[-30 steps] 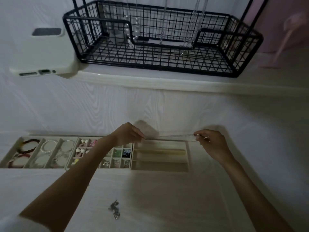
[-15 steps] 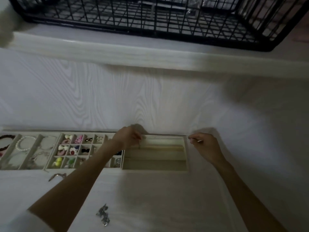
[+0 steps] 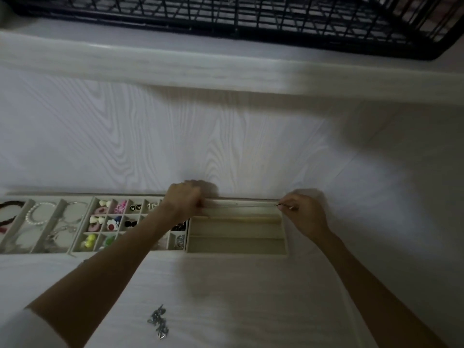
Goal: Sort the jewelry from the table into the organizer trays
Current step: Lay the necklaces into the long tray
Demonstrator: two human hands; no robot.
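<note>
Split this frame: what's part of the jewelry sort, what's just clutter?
In play: thin silver chain stretched between left hand and right hand; beige long-slot tray; small silver jewelry pile; filled beige grid tray.
Lying about: black wire basket.

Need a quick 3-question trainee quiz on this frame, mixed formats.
1. True or false: the left hand and right hand each hold one end of a thin chain.
2. Over which slot of the long-slot tray is the chain stretched? A nearest, B middle, C farthest.
3. Fill in: loose silver pieces lie on the ____, in front of the trays.

Key: 1 true; 2 C; 3 table.
</note>
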